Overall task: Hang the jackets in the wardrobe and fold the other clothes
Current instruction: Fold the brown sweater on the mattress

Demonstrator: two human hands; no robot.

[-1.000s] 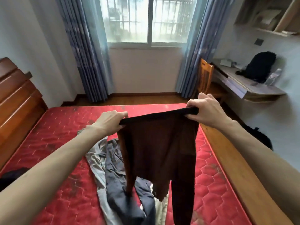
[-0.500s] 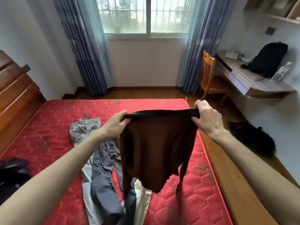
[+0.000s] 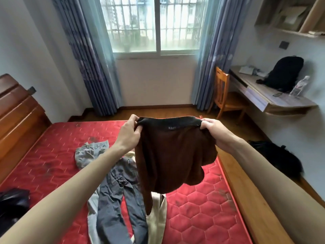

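Brown trousers [image 3: 173,155] — apparently bunched — waistband pinched, both hands [image 3: 129,133].

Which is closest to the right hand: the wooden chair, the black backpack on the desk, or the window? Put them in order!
From the right hand:
1. Chair, just beyond it, by the desk.
2. Backpack, further right, on the desk.
3. Window, on the far wall.

Small label inside brown trousers [image 3: 171,155] waistband; print illegible.
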